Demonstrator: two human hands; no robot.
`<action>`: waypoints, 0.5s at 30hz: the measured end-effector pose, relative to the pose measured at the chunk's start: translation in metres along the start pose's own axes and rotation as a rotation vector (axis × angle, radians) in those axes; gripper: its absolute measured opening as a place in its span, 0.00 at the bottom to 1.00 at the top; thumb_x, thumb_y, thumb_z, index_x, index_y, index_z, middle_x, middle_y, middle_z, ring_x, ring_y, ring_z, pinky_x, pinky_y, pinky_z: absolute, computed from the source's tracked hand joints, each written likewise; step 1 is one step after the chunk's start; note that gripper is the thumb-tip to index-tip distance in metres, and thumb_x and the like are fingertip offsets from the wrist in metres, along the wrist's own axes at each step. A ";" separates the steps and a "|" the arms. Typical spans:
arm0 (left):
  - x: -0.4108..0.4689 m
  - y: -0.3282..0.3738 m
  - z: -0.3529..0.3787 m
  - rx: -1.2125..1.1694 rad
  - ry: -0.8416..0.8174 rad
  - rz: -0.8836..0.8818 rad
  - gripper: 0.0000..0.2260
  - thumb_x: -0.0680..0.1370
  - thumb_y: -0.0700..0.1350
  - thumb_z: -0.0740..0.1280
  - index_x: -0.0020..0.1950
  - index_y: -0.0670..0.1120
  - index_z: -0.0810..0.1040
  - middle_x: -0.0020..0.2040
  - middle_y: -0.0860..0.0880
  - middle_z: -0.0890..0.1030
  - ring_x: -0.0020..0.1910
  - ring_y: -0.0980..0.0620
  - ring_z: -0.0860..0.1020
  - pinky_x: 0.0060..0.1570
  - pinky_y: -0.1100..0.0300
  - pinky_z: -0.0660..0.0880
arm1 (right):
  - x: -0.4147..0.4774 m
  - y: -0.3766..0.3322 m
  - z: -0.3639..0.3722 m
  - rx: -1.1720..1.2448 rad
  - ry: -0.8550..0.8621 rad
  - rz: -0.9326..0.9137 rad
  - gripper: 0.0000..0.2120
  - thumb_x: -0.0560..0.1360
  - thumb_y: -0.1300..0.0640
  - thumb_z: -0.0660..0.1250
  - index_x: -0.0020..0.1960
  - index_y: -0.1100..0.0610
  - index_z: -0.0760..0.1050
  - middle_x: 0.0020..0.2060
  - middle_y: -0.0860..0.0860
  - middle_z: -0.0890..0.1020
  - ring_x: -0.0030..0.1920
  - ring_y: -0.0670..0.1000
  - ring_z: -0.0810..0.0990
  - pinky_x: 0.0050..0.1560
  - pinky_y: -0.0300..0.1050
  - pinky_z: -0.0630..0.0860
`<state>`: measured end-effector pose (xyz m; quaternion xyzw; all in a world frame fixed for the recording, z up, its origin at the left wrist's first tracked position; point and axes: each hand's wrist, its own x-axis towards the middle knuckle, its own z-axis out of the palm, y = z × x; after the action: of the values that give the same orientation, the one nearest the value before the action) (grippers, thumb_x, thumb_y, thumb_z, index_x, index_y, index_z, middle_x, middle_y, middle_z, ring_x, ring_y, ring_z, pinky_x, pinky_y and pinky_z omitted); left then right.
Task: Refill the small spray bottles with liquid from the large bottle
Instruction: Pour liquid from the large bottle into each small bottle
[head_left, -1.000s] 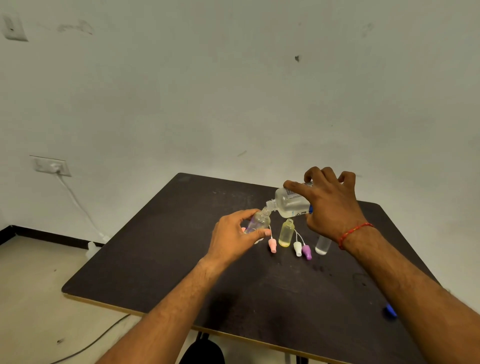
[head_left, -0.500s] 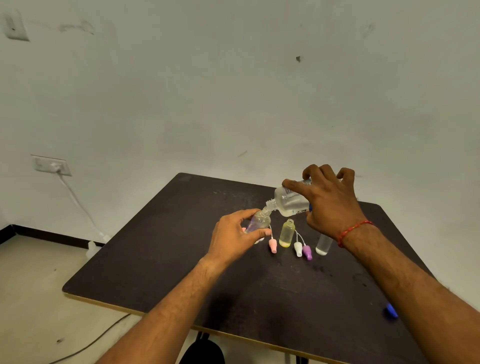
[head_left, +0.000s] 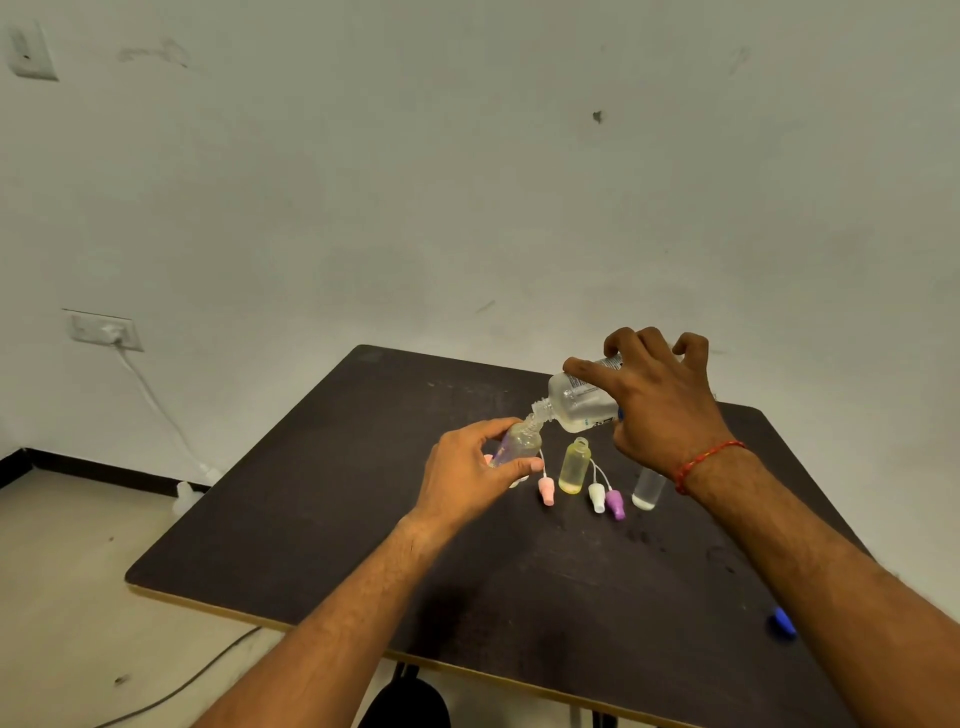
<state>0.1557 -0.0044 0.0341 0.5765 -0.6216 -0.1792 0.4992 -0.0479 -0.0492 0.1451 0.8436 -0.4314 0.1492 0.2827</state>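
My right hand (head_left: 660, 400) grips the large clear bottle (head_left: 576, 402), tipped down to the left so its neck meets the mouth of a small purple-tinted bottle (head_left: 517, 444). My left hand (head_left: 467, 467) holds that small bottle, tilted, just above the dark table (head_left: 322, 499). A small yellow bottle (head_left: 574, 466) stands uncapped to its right. A small clear bottle (head_left: 648, 491) stands partly behind my right wrist. Pink (head_left: 546, 490), white (head_left: 597, 497) and purple (head_left: 615, 504) spray heads with thin tubes lie between the bottles.
A blue cap (head_left: 782, 622) lies near the table's right front edge. The white wall stands close behind the table. A wall socket (head_left: 106, 330) feeds a white cable down to the floor at left. A dark object (head_left: 405, 701) sits under the table's front edge.
My right hand has lifted the back of the large bottle slightly, tipping it steeper. My left hand and the small bottle have stayed in place.
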 end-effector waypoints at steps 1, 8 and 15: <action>0.000 0.000 0.000 -0.003 0.000 0.003 0.23 0.71 0.56 0.78 0.64 0.55 0.81 0.54 0.66 0.79 0.51 0.70 0.76 0.58 0.62 0.77 | 0.000 0.000 0.000 0.000 0.002 -0.001 0.40 0.56 0.60 0.78 0.65 0.41 0.73 0.57 0.54 0.75 0.59 0.59 0.72 0.56 0.61 0.61; 0.000 -0.002 0.001 0.003 0.001 0.003 0.24 0.70 0.57 0.77 0.65 0.54 0.80 0.60 0.58 0.82 0.55 0.64 0.77 0.59 0.61 0.76 | -0.001 0.000 0.001 -0.005 0.037 -0.012 0.40 0.55 0.62 0.78 0.64 0.42 0.74 0.56 0.54 0.75 0.58 0.59 0.73 0.55 0.61 0.61; 0.000 -0.004 0.001 -0.010 0.005 0.000 0.25 0.70 0.57 0.77 0.66 0.54 0.80 0.60 0.57 0.83 0.56 0.63 0.77 0.59 0.60 0.77 | -0.003 -0.001 0.007 -0.028 0.049 0.011 0.40 0.56 0.60 0.77 0.65 0.41 0.72 0.55 0.53 0.74 0.57 0.57 0.72 0.55 0.60 0.62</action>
<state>0.1566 -0.0061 0.0304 0.5747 -0.6192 -0.1808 0.5036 -0.0488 -0.0511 0.1382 0.8332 -0.4310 0.1655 0.3042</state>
